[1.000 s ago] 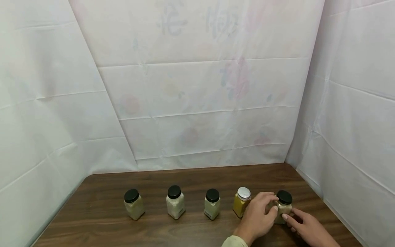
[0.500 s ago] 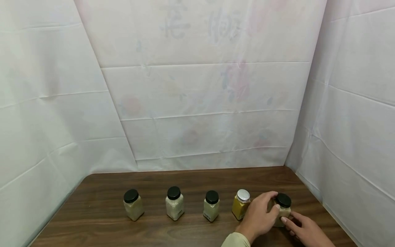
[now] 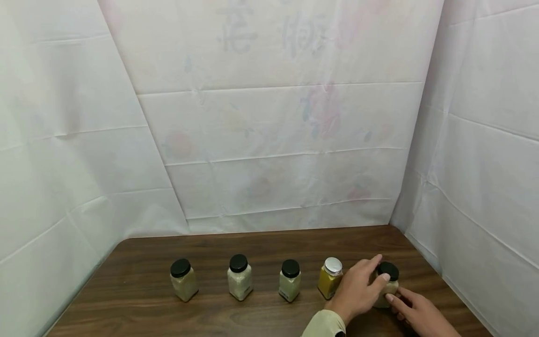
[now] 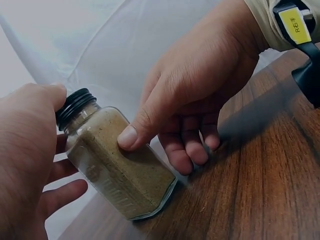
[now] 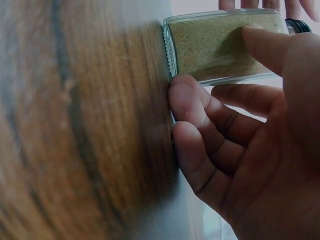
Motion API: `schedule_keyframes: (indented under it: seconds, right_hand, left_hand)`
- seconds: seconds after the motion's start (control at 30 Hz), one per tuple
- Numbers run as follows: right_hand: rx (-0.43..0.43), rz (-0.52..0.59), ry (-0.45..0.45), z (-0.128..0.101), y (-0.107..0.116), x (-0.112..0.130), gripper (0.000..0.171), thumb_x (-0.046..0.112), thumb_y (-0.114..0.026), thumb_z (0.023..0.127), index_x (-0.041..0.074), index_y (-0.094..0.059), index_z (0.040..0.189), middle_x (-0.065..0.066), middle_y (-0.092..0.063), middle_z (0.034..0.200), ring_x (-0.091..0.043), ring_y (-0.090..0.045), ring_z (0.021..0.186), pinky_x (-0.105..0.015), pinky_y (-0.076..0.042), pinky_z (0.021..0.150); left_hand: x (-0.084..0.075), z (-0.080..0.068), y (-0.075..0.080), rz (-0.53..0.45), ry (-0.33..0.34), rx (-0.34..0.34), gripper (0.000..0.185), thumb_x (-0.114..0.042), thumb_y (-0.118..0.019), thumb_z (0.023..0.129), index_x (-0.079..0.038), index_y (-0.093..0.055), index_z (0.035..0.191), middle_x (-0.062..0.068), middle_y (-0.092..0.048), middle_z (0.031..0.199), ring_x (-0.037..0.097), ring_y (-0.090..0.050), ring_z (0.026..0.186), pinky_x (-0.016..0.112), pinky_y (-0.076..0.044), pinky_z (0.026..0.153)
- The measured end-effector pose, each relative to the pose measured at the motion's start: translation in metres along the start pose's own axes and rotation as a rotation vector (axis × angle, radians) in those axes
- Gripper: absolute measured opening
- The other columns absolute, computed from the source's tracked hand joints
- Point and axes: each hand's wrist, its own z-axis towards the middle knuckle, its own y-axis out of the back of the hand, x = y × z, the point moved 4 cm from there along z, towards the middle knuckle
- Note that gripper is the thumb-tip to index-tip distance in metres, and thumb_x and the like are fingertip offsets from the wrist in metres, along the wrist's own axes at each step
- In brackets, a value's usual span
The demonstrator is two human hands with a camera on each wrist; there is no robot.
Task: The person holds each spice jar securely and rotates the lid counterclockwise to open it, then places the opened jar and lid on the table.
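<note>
A square glass spice jar [image 4: 125, 170] with a black screw lid and coarse beige-green powder stands upright at the right of the table, last in a row of jars. My right hand [image 3: 421, 312] pinches its lower part from the right, thumb on the glass. In the right wrist view, that thumb lies across the jar's face, and the other fingers of the right hand [image 5: 250, 145] curl low by the tabletop. My left hand [image 3: 355, 291] is on the jar's other side, fingers spread and thumb tip by the neck. Nearest behind it is a silver-lidded jar [image 3: 330, 281] of yellow powder.
Left along the row stand three more black-lidded jars: a pale green one [image 3: 289, 285], a whitish one [image 3: 240, 282] and an olive-beige one [image 3: 184, 284]. All stand on a dark wood table [image 3: 202, 323]. White cloth [image 3: 269, 178] hangs behind it and at both sides.
My left hand's fingers have straightened and lifted away from the jar's lid. My right hand keeps its pinch on the jar, and the other jars stay in place.
</note>
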Motion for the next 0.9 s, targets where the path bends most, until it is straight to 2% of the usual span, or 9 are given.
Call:
schedule_keyframes:
  seconds: [0.13,0.33,0.47,0.9]
  right_hand:
    - [0.002,-0.002,-0.001,0.0009,0.0010,-0.0006,0.044,0.042,-0.050,0.105,0.000,-0.062,0.113,-0.004,-0.063,0.088,-0.022,-0.061,0.077,-0.038,-0.051,0.067]
    - [-0.002,-0.013,-0.003,0.0028,-0.0002,0.0000,0.043,0.043,-0.050,0.104,0.002,-0.062,0.111,-0.003,-0.063,0.087,-0.021,-0.061,0.076,-0.037,-0.051,0.066]
    - [-0.007,-0.024,-0.001,0.0032,-0.0012,0.0008,0.041,0.042,-0.049,0.105,0.004,-0.062,0.108,-0.002,-0.062,0.086,-0.020,-0.060,0.074,-0.036,-0.049,0.065]
    - [-0.011,-0.012,0.014,0.0018,-0.0008,-0.0001,0.039,0.040,-0.049,0.106,0.003,-0.061,0.112,-0.003,-0.062,0.086,-0.021,-0.060,0.075,-0.036,-0.049,0.066]
  left_hand:
    - [-0.0010,0.0023,-0.0008,0.045,-0.006,0.016,0.052,-0.051,-0.041,0.106,-0.031,-0.041,0.153,-0.011,-0.056,0.131,0.003,-0.055,0.115,0.025,-0.049,0.090]
    - [0.0009,0.0041,-0.0027,0.054,0.019,0.040,0.047,-0.050,-0.042,0.106,-0.038,-0.042,0.152,-0.013,-0.054,0.127,0.004,-0.055,0.110,0.027,-0.050,0.086]
    - [0.0037,0.0044,-0.0043,0.049,0.027,0.046,0.047,-0.051,-0.042,0.105,-0.038,-0.044,0.150,-0.013,-0.054,0.127,0.004,-0.055,0.111,0.028,-0.049,0.087]
    - [0.0023,0.0069,-0.0056,0.073,0.053,0.058,0.042,-0.051,-0.048,0.103,-0.039,-0.050,0.144,-0.013,-0.054,0.127,0.004,-0.056,0.108,0.028,-0.050,0.085]
